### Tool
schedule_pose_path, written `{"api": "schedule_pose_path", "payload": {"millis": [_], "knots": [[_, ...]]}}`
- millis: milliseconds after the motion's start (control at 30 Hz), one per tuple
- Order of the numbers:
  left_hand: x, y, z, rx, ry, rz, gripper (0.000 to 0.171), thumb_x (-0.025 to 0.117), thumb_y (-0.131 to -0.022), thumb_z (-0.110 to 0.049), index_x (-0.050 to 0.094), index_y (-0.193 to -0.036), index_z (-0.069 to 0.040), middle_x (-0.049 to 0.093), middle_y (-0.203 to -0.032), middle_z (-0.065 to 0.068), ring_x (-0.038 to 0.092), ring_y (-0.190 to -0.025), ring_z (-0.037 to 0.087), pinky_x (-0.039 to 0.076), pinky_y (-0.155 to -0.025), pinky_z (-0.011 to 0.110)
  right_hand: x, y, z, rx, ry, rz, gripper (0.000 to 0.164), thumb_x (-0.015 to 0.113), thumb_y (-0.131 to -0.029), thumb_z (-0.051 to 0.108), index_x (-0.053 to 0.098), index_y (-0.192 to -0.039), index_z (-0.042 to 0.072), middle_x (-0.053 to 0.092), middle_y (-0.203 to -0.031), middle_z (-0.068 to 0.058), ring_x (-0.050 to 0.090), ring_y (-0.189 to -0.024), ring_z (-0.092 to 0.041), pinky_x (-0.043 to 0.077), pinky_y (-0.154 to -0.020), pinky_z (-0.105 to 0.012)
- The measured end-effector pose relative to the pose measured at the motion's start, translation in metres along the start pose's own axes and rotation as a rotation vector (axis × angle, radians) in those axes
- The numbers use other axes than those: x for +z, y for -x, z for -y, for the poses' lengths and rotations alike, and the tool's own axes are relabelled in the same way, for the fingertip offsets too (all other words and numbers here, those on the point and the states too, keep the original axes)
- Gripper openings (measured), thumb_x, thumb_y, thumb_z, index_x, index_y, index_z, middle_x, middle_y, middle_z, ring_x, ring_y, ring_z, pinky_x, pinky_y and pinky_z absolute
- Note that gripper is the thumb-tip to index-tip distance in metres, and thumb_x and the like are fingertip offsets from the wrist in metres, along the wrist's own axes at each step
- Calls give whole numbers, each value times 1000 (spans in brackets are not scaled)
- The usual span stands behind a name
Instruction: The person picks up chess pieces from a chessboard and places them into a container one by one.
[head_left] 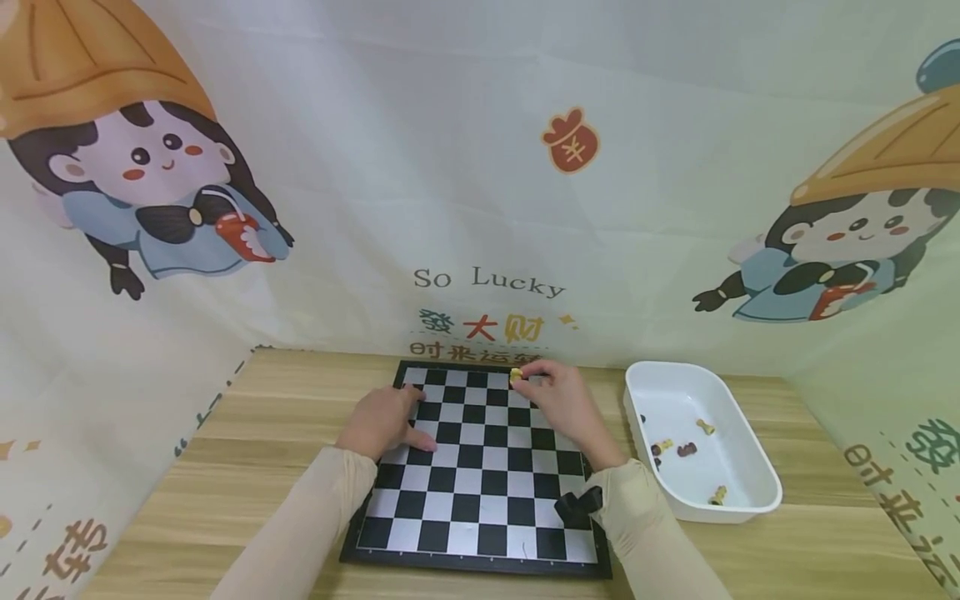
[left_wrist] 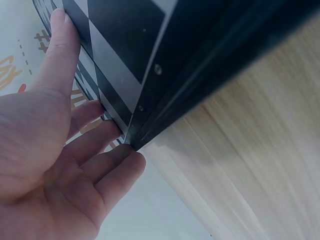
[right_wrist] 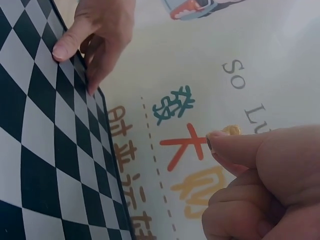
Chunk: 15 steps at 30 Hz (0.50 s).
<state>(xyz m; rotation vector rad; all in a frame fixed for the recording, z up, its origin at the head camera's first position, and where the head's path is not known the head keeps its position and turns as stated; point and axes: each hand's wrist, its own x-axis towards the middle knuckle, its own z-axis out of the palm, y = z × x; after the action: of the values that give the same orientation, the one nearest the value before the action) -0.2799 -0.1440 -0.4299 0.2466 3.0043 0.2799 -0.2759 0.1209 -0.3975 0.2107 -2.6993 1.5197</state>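
A black-and-white chessboard lies flat on the wooden table. At its left side my left hand rests on the board, thumb on the squares; in the left wrist view that hand's other fingers lie along the dark rim. Between thumb and forefinger my right hand pinches a small gold chess piece over the board's far edge, right of the middle. The right wrist view shows only a bit of the gold piece past the right hand; the fingers hide the rest.
To the right of the board stands a white plastic tub with several gold and dark chess pieces scattered on its floor. A printed cloth hangs right behind the table. A black bow sits by the right cuff.
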Motion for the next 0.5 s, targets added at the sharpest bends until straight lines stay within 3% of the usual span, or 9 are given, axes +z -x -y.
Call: {"api": "schedule_pose_path", "payload": {"millis": [500], "knots": [[1, -2, 0, 4, -1, -5, 94, 90, -64, -53, 61, -140, -5, 70, -131, 20, 67, -117, 35, 55, -105, 49, -31, 5, 3, 12, 104, -30, 30, 73, -94, 26, 73, -115, 3, 38, -58, 6, 35, -51, -11, 28, -47, -23]]}}
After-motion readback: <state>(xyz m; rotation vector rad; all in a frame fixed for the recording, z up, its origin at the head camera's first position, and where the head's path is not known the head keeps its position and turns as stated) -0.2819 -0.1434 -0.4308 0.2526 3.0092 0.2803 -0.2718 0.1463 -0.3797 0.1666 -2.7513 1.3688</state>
